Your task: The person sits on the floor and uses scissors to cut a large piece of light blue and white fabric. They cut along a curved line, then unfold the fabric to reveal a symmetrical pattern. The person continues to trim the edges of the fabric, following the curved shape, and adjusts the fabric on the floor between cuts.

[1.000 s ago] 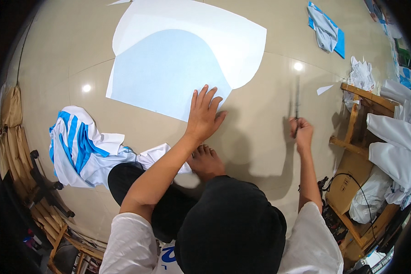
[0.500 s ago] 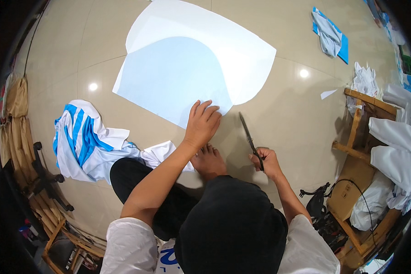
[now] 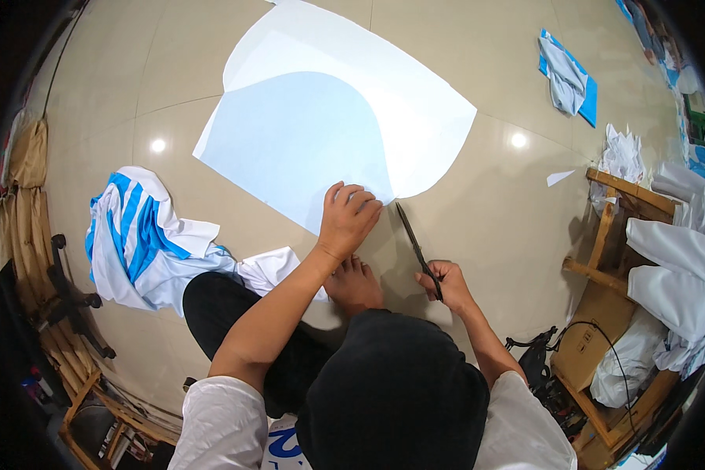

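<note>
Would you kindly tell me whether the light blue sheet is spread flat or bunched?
Spread flat: the light blue sheet shows a smooth surface, with the left hand at its near edge.

- I am noting striped blue-and-white cloth lying crumpled on the floor, left side.
- Folded grey-and-blue cloth is lying far right.
- A small white scrap is resting near a wooden frame.
- White fabric and a cardboard box are sitting beside that frame.
- A dark wheeled base is standing at left.
</note>
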Available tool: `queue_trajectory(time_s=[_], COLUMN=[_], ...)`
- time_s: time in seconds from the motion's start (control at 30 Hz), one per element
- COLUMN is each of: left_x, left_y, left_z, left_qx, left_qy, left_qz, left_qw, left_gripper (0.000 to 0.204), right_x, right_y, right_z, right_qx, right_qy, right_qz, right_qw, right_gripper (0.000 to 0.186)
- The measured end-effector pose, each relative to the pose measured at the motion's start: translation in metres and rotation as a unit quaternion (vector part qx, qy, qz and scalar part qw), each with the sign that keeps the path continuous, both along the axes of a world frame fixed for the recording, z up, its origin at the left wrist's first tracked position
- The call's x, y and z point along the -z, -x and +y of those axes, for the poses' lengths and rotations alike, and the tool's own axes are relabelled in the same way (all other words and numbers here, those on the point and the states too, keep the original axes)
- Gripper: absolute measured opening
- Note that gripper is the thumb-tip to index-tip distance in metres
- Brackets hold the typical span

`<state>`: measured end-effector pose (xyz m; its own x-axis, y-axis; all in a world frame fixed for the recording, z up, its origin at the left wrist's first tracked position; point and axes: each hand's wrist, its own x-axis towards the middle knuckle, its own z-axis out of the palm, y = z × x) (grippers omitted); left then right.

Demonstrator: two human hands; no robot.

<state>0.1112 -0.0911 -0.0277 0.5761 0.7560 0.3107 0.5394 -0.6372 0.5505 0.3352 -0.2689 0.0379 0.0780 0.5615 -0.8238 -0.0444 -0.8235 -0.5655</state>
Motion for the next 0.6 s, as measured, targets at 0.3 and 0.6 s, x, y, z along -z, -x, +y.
queue_trajectory(time_s=[0.3,0.6], left_x=[0.002,0.003], left_y=[-0.001,0.0], left_z=[0.0,-0.002], left_qx=[0.0,-0.001], left_qy=[-0.009,-0.011], left_qz=[-0.017,-0.018], left_qw=[1.0,1.0], left_gripper=[0.02,0.021], right_x=[0.008,0.01], right_y=[-0.003,0.004], right_z=[0.018,0.036], right_qx=[-0.009,0.011], right_qy=[-0.018,-0.014], right_qz=[0.0,0.003], right_qw=[1.0,1.0], right_gripper=[0.037,0.037])
